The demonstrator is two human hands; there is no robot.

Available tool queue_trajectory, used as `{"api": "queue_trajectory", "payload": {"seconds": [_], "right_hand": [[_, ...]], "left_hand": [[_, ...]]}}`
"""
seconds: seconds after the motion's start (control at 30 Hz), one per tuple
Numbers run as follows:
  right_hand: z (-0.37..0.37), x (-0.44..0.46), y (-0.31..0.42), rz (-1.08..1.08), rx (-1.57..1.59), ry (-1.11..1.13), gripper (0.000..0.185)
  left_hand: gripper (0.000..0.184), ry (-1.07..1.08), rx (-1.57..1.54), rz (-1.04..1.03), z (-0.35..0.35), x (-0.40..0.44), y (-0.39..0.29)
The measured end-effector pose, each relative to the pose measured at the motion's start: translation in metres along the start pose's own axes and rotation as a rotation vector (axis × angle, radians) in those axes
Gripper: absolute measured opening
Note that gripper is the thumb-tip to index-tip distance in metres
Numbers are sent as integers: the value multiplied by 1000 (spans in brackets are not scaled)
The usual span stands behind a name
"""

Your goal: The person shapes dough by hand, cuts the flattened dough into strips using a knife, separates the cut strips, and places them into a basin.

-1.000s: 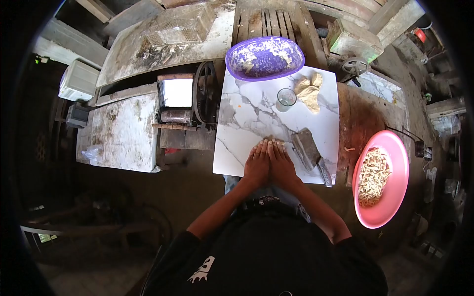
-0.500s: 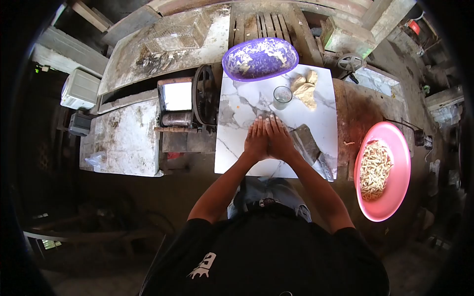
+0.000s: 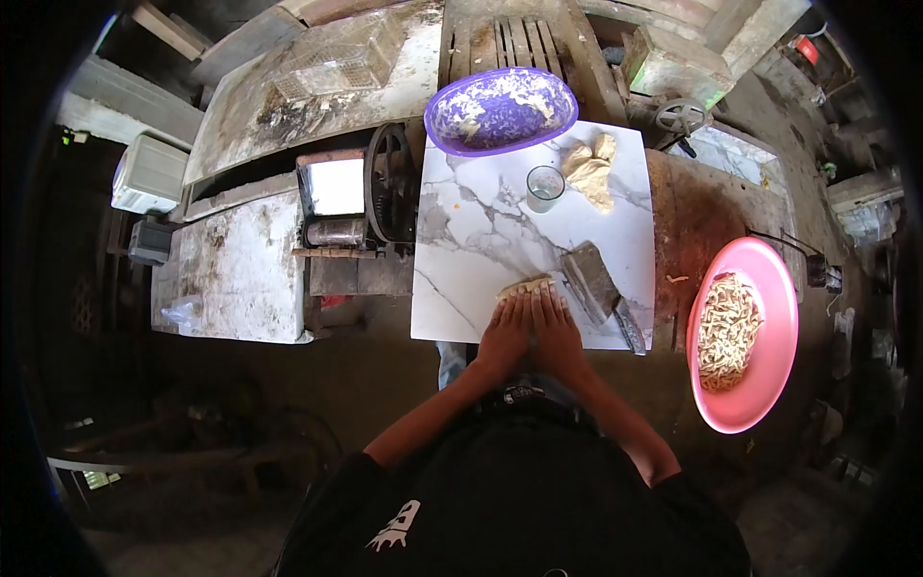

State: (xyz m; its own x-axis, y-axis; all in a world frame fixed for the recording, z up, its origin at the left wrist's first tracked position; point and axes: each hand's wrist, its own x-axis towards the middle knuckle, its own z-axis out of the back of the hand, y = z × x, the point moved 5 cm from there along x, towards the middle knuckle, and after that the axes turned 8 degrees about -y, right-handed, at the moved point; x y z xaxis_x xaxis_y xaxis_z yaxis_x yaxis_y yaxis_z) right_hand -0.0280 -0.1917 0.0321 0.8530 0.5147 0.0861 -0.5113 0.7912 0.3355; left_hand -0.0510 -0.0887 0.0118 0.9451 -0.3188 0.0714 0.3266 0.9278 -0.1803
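Observation:
My left hand (image 3: 506, 332) and my right hand (image 3: 556, 332) lie flat side by side near the front edge of the marble-patterned board (image 3: 461, 298). Under their fingertips is a strip of pale dough (image 3: 525, 287); its nearer part is hidden by the fingers. To the right rests a cleaver (image 3: 590, 279) with its handle toward the front edge. Farther back stand a clear glass (image 3: 544, 188) and a larger lump of dough (image 3: 590, 173).
A purple basin (image 3: 500, 111) smeared with dough sits at the board's back edge. On the right is a pink basin (image 3: 745, 385) holding many short dough strips. A hand-cranked roller machine (image 3: 336, 231) stands left of the board, beside a white worktop (image 3: 236, 269).
Both hands have slid back toward my body, from the middle of the board to its front edge. The dough strip now shows beyond the fingertips.

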Motion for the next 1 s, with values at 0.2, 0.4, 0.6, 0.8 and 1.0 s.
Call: {"api": "queue_trajectory", "payload": {"seconds": [0.2,0.4,0.6,0.8,1.0], "right_hand": [[5,49,-13,96,10,-8,84],[-14,82,-23,107,-127,-92,85],[-17,110,-29,105,-93,-107,86],[-10,81,-19,40,-24,-51,89],[3,34,0,-8,45,-37,94]], "left_hand": [[128,83,-323,127,23,31,19],[142,41,-243,131,11,57,40],[143,50,-263,79,14,86,65],[133,136,-170,110,16,68,52],[120,163,-117,71,7,29,32]]}}
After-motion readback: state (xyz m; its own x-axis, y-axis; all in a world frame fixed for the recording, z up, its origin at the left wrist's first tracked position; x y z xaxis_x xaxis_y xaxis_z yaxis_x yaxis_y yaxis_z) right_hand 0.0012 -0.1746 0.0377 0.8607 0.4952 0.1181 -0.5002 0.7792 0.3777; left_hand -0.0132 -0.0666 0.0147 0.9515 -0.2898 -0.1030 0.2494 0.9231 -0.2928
